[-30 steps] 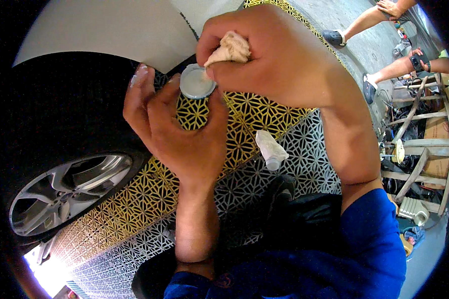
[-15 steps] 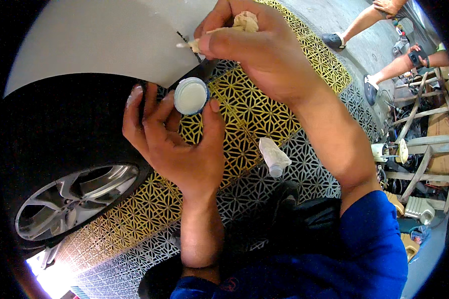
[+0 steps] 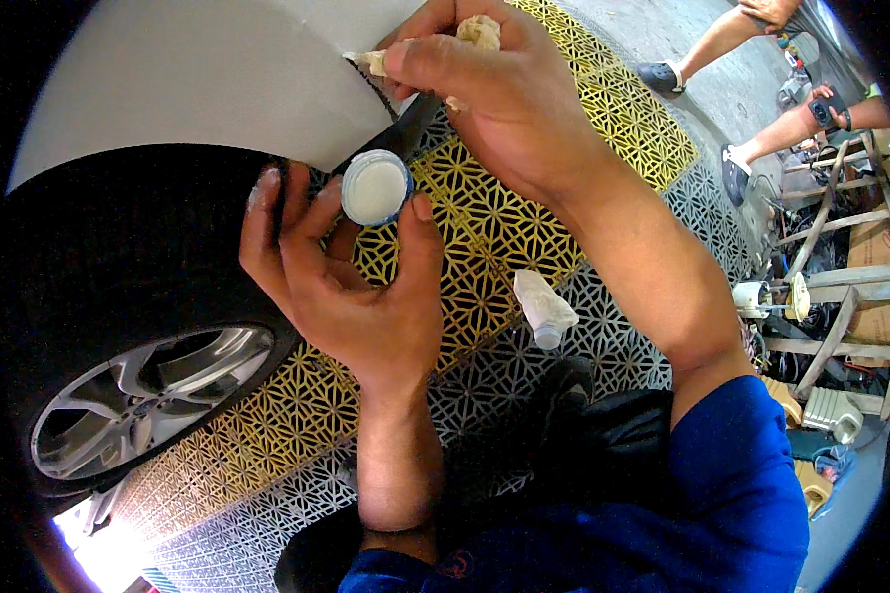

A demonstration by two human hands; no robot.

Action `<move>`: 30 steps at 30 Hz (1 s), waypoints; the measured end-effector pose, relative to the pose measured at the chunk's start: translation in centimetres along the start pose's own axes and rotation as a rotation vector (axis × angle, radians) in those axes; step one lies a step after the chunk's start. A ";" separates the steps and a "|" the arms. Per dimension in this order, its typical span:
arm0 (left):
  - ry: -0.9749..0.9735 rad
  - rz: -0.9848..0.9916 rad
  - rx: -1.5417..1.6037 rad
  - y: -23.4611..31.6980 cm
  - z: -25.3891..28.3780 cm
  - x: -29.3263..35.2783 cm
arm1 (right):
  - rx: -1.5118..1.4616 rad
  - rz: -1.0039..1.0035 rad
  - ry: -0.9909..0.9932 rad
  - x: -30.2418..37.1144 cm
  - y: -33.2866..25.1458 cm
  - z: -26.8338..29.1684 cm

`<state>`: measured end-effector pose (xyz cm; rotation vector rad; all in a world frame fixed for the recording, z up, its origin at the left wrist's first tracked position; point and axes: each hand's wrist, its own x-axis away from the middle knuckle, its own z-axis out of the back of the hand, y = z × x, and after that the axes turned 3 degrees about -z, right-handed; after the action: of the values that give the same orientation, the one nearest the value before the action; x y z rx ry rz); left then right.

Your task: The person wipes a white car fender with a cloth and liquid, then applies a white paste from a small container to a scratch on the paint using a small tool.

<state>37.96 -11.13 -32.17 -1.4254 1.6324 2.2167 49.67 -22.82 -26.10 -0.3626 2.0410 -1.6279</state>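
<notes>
**Holding cap (image 3: pixel 350 188) and cloth (image 3: pixel 479 34) by the panel (image 3: pixel 198 79)**

Left hand (image 3: pixel 341 282): thumb and fingers closed about the cap's sides, mouth facing the camera. White fill (image 3: pixel 377 193) inside; liquid or paste, cannot tell. Right hand (image 3: pixel 499 109): gripping the cloth, wad bulging above the thumb, thin tip out left of the fingertips at the panel's edge. Tip-to-panel contact: unclear.

Tyre (image 3: pixel 148 237) left of the left hand. Bottle (image 3: pixel 541 299) lying on the mat (image 3: pixel 465 212), right of the left hand and below the right hand in view.

Handling (judged): cap light, fairly stiff, slick if fill wets the rim; best held by opposite sides, level. Cloth soft, limp; pinch just behind the tip.
</notes>
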 end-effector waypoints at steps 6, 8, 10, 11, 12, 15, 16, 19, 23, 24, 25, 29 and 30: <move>-0.008 0.034 -0.013 0.3 0.0 -0.1 | 0.055 0.003 0.053 0.0 0.0 -0.3; -0.008 0.036 -0.028 0.4 0.1 -0.2 | 0.043 0.009 0.047 -0.1 0.1 -0.3; -0.008 0.037 -0.036 0.4 0.2 -0.2 | 0.080 0.003 0.041 0.0 -0.1 -0.2; -0.007 0.038 -0.037 0.4 0.2 -0.2 | 0.083 0.005 0.042 0.0 -0.1 -0.2; -0.006 0.038 -0.039 0.3 0.2 -0.1 | 0.085 0.008 0.042 0.1 -0.1 -0.2; 0.005 0.026 -0.012 0.2 0.1 -0.1 | 0.077 0.030 0.038 -0.1 0.2 -0.1; 0.009 0.027 0.003 0.2 0.0 -0.1 | 0.072 0.039 0.035 -0.1 0.4 0.0; 0.009 0.021 0.020 0.1 0.0 -0.1 | 0.023 0.037 0.034 -0.2 0.5 -0.1; -0.014 0.004 -0.021 0.1 0.2 -0.1 | 0.066 0.010 0.046 0.1 0.0 -0.1; -0.018 0.003 -0.028 0.1 0.2 -0.1 | 0.066 0.021 0.040 0.1 0.2 0.0; -0.005 0.003 -0.025 0.1 0.2 -0.1 | 0.067 0.033 0.033 0.0 0.3 0.0; 0.022 0.007 -0.022 0.0 0.0 0.0 | 0.059 0.033 0.035 -0.1 0.4 0.0; 0.023 0.009 -0.023 0.1 0.0 0.1 | 0.024 0.048 0.026 -0.1 0.9 0.2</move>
<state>37.92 -11.22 -32.15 -1.4571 1.6282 2.2399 49.99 -22.70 -26.95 -0.2827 2.0322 -1.6348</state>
